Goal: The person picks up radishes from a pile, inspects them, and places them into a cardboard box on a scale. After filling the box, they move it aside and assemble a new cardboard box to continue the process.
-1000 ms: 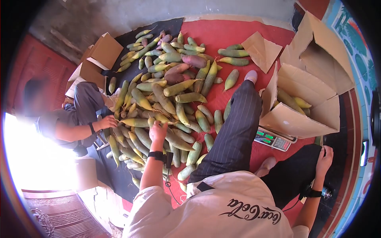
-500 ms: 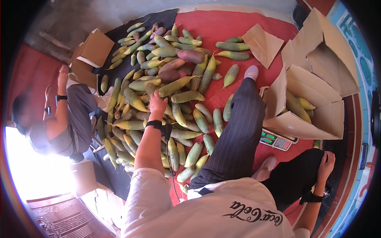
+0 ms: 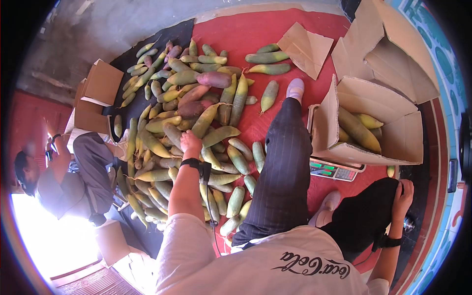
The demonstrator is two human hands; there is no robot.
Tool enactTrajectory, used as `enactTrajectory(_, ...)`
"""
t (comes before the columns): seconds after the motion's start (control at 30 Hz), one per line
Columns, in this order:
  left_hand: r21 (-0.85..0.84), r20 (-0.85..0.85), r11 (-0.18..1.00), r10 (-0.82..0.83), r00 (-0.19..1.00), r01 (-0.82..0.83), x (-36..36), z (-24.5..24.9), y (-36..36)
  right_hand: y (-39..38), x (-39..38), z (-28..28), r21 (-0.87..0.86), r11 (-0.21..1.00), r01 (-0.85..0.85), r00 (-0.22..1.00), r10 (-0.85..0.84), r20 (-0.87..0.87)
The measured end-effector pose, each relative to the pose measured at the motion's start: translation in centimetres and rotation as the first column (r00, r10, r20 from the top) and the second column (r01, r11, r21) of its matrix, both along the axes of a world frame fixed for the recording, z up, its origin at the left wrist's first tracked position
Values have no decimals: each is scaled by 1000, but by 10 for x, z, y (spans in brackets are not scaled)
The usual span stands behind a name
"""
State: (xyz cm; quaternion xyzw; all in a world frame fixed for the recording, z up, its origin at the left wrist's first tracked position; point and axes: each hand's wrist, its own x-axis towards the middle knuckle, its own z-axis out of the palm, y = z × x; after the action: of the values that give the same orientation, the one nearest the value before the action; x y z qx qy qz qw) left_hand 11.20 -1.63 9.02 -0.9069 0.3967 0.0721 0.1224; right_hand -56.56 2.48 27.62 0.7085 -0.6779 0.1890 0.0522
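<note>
My left hand [image 3: 191,142] reaches into a heap of long green radishes, its fingers closed around the end of a green radish [image 3: 172,133]. Other radishes press close around it, including a yellow-green one [image 3: 205,120] just beyond the fingers. Over on the right, my right hand [image 3: 404,196] rests on my bent knee, holding nothing, with the fingers laid out along the dark trouser cloth. An open cardboard box [image 3: 393,151] stands on a digital scale [image 3: 334,171] and has several large radishes [image 3: 361,130] inside.
Purple-red radishes [image 3: 215,79] lie among the green ones on red and black sheeting. A flat cardboard piece [image 3: 306,51] and another open carton [image 3: 393,64] are at the back right. Brown boxes [image 3: 102,82] stand at the left, near another person [image 3: 66,187] who is sitting.
The view has shifted, sliding most things leftward. My left hand and the radish end have moved slightly lower in the heap. The other person's arms have lowered; my right hand stays on the knee.
</note>
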Motion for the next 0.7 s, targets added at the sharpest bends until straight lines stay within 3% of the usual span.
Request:
enactTrajectory(0.03, -10, -88, 1000, 23, 996, -24, 0, -2, 2, 0, 0, 0, -12, 1000, -2, 1000, 2, 8)
enactTrajectory(0.1, -30, -80, 999, 13, 997, -15, -8, -7, 15, 2, -3, -2, -18, 1000, -2, 1000, 3, 22)
enactTrajectory(0.2, -78, -217, 995, 49, 975, -67, -22, -6, 41, 5, -7, -3, -37, 999, -3, 999, 5, 41)
enactTrajectory(0.27, -121, -443, 982, 77, 893, -144, -28, -6, 60, 7, -7, -4, -47, 999, -3, 999, 5, 53)
enactTrajectory(0.3, -125, -439, 982, 75, 895, -144, -34, -5, 72, 8, -7, -4, -63, 998, -3, 999, 6, 53)
enactTrajectory(0.37, -173, -597, 978, -9, 802, -118, -52, 7, 94, 9, -9, -5, -87, 996, -5, 998, 10, 57)
enactTrajectory(0.5, -268, -584, 963, -145, 799, -21, -67, 1, 127, 13, -11, -6, -114, 993, -16, 997, 25, 76)
enactTrajectory(0.53, -149, -830, 946, 39, 556, -288, -67, 0, 129, 14, -12, -5, -112, 994, -21, 997, 28, 66)
enactTrajectory(0.57, 55, -961, 874, 178, 212, -483, -69, 0, 133, 15, -14, -6, -120, 993, -12, 998, 20, 65)
enactTrajectory(0.6, 115, -988, 788, 155, 15, -605, -70, 0, 139, 15, -16, -8, -134, 991, -23, 997, 32, 69)
enactTrajectory(0.63, 107, -989, 795, 145, 16, -597, -70, 2, 144, 15, -17, -10, -149, 988, -33, 996, 45, 73)
enactTrajectory(0.7, 204, -969, 711, 51, -240, -673, -71, 12, 150, 19, -15, -6, -150, 989, -3, 997, 15, 75)
